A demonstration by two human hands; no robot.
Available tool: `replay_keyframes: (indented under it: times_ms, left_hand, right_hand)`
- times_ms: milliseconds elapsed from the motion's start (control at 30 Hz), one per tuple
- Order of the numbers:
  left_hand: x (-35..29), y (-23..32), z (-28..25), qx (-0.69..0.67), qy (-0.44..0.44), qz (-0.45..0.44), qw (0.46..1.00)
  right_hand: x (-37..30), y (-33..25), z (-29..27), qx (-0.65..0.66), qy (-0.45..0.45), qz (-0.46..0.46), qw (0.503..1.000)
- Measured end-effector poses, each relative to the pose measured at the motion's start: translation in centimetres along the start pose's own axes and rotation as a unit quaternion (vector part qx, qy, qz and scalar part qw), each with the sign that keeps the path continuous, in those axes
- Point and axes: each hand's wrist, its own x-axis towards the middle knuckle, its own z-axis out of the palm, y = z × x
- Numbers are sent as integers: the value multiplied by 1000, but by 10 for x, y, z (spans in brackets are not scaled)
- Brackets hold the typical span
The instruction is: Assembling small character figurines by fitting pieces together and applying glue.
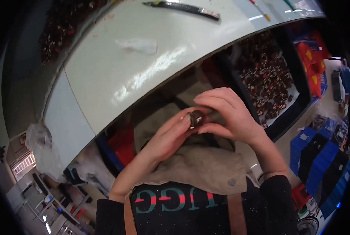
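Head view: the small brown piece (197,118), dark with pale spots, is located between the two hands, in front of the wearer's body and above the apron (206,164). The left hand (171,134) grasps it, with the thumb laid against its near side and the fingers curled behind. The right hand (234,114) is bent into a C-shape at the piece's right side, thumb below and fingers above. Whether its fingertips press on the piece cannot be told, because the area between them is dim.

The step in hand appears to be close two-handed handling of a single piece. The next move would seem to call for steady support from the left hand, with the right fingers free to turn or work the piece without crushing it.

To the right of the right hand is a black-edged tray (303,74) with many small dark, red and white pieces (263,78) spread over a pale liner. Beyond the hands, the pale tabletop (100,74) carries a crumpled white scrap (143,46) and, near its far side, a slim dark cutter (186,9). Blue-and-black boxes (320,156) are positioned farther right.
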Motion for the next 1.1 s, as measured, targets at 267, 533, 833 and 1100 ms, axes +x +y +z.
replay_keyframes:
  times_ms: [267, 533, 833, 1100]
  left_hand:
    - [-5, -6, -3, -9, 12, 0, 1000]
    - [-9, -6, -1, -45, 25, -29, 998]
    - [-11, 3, 7, -36, 58, -40, 997]
    - [-12, 1, 5, -24, 37, -32, 999]
  right_hand:
    - [3, 8, 29, 28, 9, -47, 998]
    - [1, 7, 33, 7, 3, -59, 998]
    - [1, 7, 40, 78, 40, -51, 995]
    - [-1, 6, 43, 131, 85, -36, 987]
